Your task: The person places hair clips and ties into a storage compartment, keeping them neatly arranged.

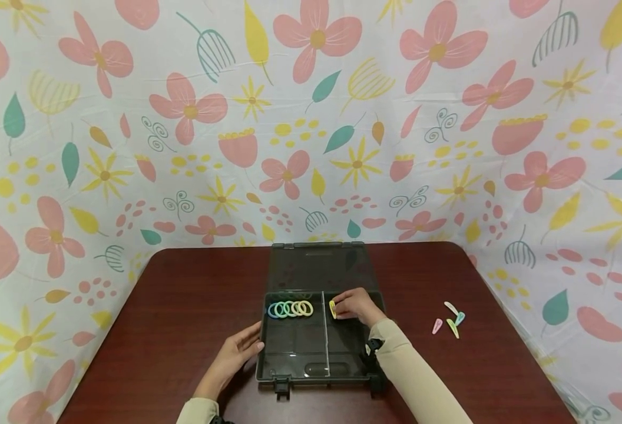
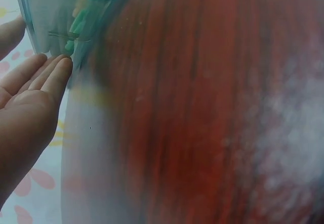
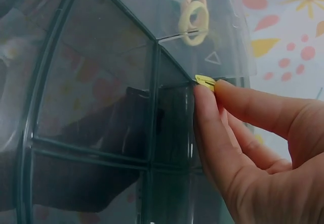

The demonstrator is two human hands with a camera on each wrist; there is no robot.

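Observation:
A dark see-through plastic box (image 1: 295, 347) lies with its lid folded back, and a clear divider (image 1: 326, 335) splits its inside. My right hand (image 1: 357, 306) pinches a yellow snap hair clip (image 3: 205, 81) between thumb and fingertips, inside the right compartment close to the divider. In the left compartment, a row of pastel hair ties (image 1: 290, 309) overlaps from blue to yellow. Against the box's left wall rests my left hand (image 1: 234, 353), its fingers nearly straight in the left wrist view.
Several more snap clips lie on the table to the right of the box: a pink clip (image 1: 437, 325), a white clip (image 1: 451, 307), a blue clip (image 1: 460, 318) and a yellow-green clip (image 1: 453, 328). Behind the dark red wooden table (image 1: 194, 294) hangs a flowered cloth (image 1: 290, 118).

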